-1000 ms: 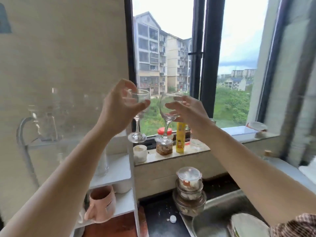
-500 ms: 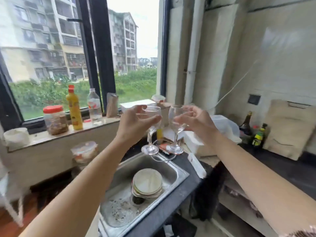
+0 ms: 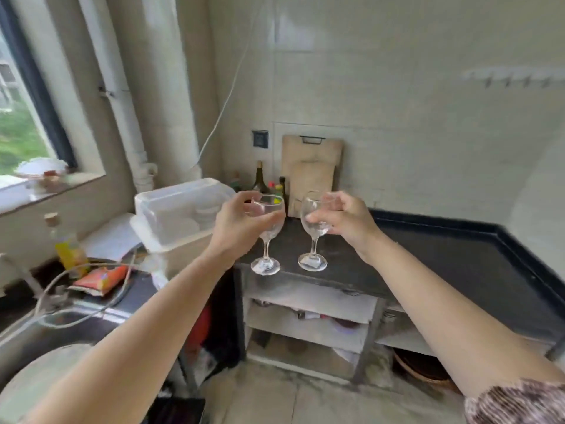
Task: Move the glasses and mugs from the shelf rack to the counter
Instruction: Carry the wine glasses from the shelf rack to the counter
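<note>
The left hand [image 3: 241, 224] grips the left glass [image 3: 266, 249], the right hand [image 3: 345, 221] the right glass [image 3: 315, 231], both upright over the surface [image 3: 428, 249] edge.

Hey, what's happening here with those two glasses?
A person holds two empty wine glasses, one per hand. The left hand grips the left glass around its bowl, and the right hand grips the right glass the same way. Both are upright over the near edge of the dark counter; whether their feet touch it cannot be told. Bottles and cutting boards sit at its back.
</note>
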Demonstrator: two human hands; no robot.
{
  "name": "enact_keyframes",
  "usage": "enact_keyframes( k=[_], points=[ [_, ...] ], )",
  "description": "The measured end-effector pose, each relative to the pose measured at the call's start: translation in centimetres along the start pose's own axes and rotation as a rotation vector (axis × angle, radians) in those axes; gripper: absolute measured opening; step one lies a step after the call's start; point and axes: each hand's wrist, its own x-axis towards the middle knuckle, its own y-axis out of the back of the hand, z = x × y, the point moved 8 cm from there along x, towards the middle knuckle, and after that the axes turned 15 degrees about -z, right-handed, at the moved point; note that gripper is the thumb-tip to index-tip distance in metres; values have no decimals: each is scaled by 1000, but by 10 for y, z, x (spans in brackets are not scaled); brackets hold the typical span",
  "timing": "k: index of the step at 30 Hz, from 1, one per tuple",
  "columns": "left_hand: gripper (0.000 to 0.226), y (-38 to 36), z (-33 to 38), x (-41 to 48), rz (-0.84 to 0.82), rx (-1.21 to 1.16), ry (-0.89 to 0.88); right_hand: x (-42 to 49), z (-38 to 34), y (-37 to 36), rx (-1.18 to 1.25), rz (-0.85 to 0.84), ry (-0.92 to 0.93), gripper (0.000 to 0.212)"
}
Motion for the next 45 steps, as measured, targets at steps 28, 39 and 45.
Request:
enact_keyframes(
  k=[28,39,45],
  points=[
    [65,-456,-115,461,-350,-50,190,253,301,467,-157,249,-374,61],
    [58,-541,-229,589,-269,75,419,394,433,536,-186,140,-466,61],
    [46,-562,-269,633,-287,86,441,450,476,543,-191,125,-464,65]
  ],
)
